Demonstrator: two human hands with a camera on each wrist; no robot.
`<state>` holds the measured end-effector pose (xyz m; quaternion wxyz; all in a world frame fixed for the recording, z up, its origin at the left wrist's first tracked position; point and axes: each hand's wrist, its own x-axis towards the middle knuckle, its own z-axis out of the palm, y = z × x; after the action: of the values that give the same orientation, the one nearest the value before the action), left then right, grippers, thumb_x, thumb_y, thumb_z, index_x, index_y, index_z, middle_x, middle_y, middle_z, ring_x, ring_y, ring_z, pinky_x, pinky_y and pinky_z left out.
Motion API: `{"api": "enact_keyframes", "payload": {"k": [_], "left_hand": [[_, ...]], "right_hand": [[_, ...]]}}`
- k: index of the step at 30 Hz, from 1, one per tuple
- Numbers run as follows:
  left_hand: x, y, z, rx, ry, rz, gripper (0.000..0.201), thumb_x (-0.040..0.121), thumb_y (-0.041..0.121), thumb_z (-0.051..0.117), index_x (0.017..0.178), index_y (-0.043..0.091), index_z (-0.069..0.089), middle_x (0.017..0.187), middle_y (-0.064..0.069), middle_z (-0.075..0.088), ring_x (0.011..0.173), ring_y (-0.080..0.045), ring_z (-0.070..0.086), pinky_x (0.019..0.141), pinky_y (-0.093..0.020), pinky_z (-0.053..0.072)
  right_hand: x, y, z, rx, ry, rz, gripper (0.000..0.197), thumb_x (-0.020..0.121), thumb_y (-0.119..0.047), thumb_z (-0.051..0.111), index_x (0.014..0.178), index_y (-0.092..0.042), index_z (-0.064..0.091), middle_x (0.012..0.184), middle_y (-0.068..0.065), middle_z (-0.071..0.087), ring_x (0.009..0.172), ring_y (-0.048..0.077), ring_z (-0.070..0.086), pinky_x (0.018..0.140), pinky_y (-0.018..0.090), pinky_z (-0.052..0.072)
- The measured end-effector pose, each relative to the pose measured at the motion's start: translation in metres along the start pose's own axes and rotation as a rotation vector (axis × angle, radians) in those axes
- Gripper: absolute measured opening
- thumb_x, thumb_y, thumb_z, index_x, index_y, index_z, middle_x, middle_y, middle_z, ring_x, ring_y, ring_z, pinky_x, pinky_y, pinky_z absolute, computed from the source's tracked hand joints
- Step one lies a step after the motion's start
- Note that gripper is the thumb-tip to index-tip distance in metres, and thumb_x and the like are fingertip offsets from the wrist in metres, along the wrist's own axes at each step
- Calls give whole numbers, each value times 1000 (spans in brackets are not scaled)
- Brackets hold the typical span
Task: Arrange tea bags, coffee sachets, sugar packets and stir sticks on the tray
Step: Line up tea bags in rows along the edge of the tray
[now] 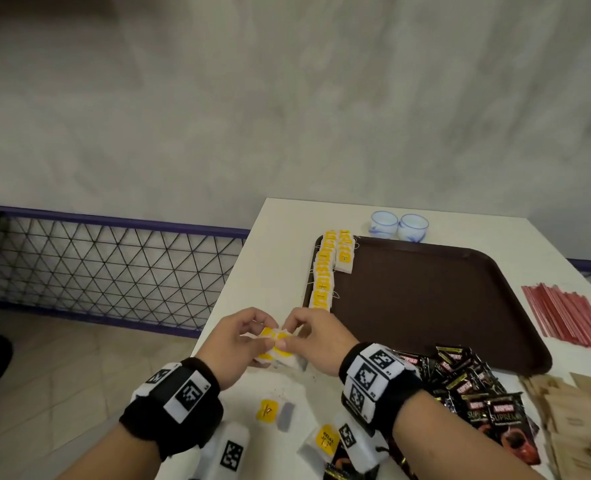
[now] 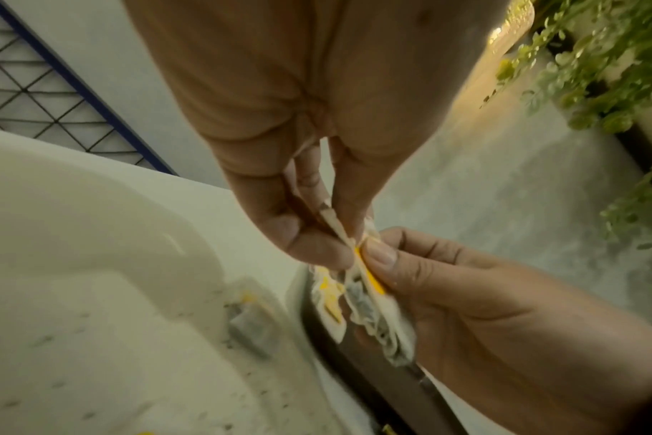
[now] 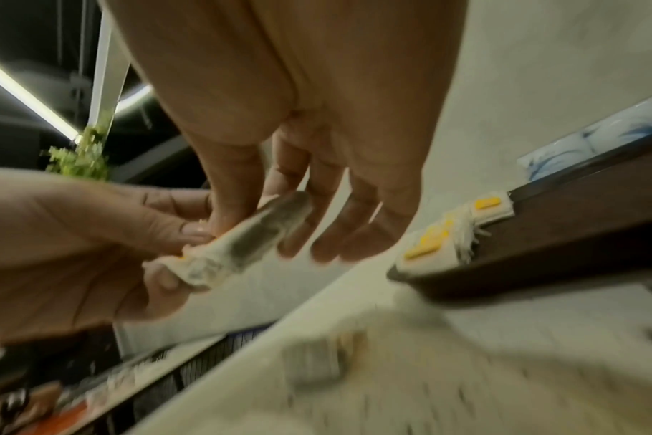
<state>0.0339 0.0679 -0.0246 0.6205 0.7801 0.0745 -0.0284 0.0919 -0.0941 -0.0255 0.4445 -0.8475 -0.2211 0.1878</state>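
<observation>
Above table edge | both hands (image 1: 233, 341) (image 1: 316, 336) grip tea bags (image 1: 276, 344) | head view alone: tray (image 1: 425, 306)

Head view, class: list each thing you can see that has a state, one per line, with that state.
left hand: pinches the held tea bags
right hand: pinches the same bags
held tea bags: off the table, between both hands
tray: on the table, tea bags along its left edge only
tea bag rows: lying overlapped on the tray
cups: upright, behind the tray
stir sticks: loose, off the tray
coffee sachets: piled, off the tray
</observation>
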Motion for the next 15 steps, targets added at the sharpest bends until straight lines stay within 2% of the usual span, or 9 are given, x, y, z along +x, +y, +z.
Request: {"api": "enact_keyframes", "payload": {"k": [2,5,7,9,12,15], "left_hand": [[1,11,2,-68,-13,18,14,83,-6,63,92,4,62,81,-9,59,61,-15,60,52,-24,53],[4,28,8,-139,-16,36,13,84,-3,63,95,3,62,80,-10,60,65,-19,61,55,-31,57],[8,40,14,-174,-13,40,11,85,-2,62,94,3,62,78,-13,60,66,-21,60,55,-32,57],[12,50,19,-176,-11,47,8,85,-2,62,91,3,62,78,-15,60,65,-22,60,53,-31,56],[21,63,30,-176,-19,44,5,85,-2,62,88,2,62,76,-13,61,62,-18,61,51,-28,54],[27,72,41,-190,-28,23,7,85,-2,62,89,4,62,74,-12,63,61,-17,62,51,-26,54]], "right_hand": [[-2,-3,-11,99,-35,-13,15,85,-22,69,80,-21,55,73,-6,57,62,10,53,62,22,44],[-8,-3,-22,390,-61,37,13,88,-18,66,86,-22,53,82,5,63,68,17,60,65,38,53],[-15,-2,-30,685,-88,84,13,91,-6,60,98,-13,51,88,10,62,64,19,64,57,35,57],[-22,0,-39,833,-96,83,17,90,1,57,106,-4,51,95,16,59,65,22,66,53,31,56],[-29,10,-56,882,-88,37,19,89,2,57,108,1,55,94,19,62,65,25,65,54,28,54],[-36,18,-72,883,-62,14,26,87,1,59,113,2,58,101,19,66,76,24,67,61,29,56]]}}
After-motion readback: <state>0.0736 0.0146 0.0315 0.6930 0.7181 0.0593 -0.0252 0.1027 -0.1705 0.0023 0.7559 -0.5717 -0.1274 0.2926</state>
